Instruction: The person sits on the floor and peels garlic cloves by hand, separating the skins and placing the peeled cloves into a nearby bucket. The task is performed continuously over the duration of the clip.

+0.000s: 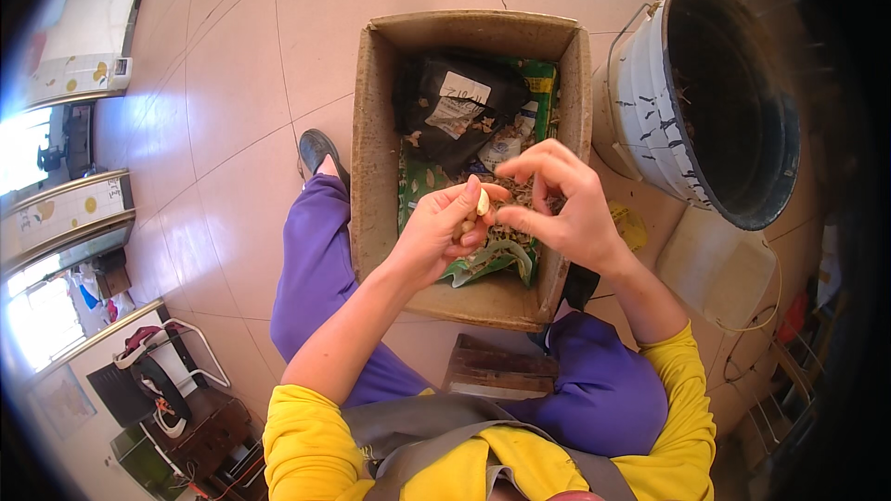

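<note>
My left hand (442, 226) is over a cardboard box (376, 146), its fingers curled around several small nuts that look like peanuts. A pale one (483, 202) is pinched upright at the thumb and fingertips. Darker tan ones (467, 227) lie lower in the fingers, partly hidden. Just to the right, my right hand (564, 202) has thumb and fingers spread, slightly blurred, with nothing visible between them. Beneath both hands, dry brown shell bits (515, 188) lie in the box on a green printed bag (487, 266). A black plastic bag (418, 94) with white labels bearing writing fills the far end.
A tall pale bucket (637, 125) with a dark rim stands right of the box. Near it lies a translucent plastic lid or panel (717, 264) on the tiled floor (237, 83). A wooden stool or block (498, 365) is between my legs. Cluttered furniture (202, 431) stands lower left.
</note>
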Available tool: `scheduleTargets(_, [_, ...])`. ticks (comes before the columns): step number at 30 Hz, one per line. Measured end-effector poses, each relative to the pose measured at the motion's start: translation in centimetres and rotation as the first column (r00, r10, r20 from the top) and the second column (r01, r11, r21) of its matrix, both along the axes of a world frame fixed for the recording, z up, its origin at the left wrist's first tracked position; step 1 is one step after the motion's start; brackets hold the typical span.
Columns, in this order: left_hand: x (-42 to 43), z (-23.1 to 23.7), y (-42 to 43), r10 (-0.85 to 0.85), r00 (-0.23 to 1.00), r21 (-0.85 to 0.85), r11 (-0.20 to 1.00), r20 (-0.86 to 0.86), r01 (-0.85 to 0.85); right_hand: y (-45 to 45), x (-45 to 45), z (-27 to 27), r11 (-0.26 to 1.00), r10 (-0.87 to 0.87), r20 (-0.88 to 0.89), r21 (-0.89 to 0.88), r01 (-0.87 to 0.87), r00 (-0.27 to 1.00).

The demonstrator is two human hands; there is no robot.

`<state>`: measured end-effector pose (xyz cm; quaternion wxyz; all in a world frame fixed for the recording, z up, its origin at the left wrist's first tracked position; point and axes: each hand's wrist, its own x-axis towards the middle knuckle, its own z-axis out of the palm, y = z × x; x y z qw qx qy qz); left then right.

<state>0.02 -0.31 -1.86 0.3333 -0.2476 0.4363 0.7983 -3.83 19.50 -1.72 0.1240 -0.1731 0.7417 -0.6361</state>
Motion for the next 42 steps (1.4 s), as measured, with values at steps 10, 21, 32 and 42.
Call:
scheduleTargets(10, [0.0, 0.4, 0.0, -0.085, 0.990, -0.149, 0.987, -0.114, 0.067, -0.3, -0.3, -1.3, 0.952, -0.203, -0.308, 0.159, 0.260, 0.929])
scheduleTargets(21, [0.4, -0.4, 0.2, -0.036, 0.986, -0.209, 0.978, -0.160, 0.002, -0.6, 0.6, -0.7, 0.996, 0.061, 0.092, 0.061, -0.067, 0.994])
scheduleTargets(32, [0.5, -0.5, 0.0, -0.001, 0.989, -0.132, 0.991, -0.147, -0.018, -0.5, 0.5, -0.5, 0.997, 0.062, 0.185, 0.043, -0.071, 0.981])
scheduleTargets(42, [0.4, -0.5, 0.1, -0.006, 0.986, -0.143, 0.990, -0.167, -0.018, -0.7, 0.9, -0.7, 1.000, -0.004, 0.155, 0.019, 0.001, 0.988])
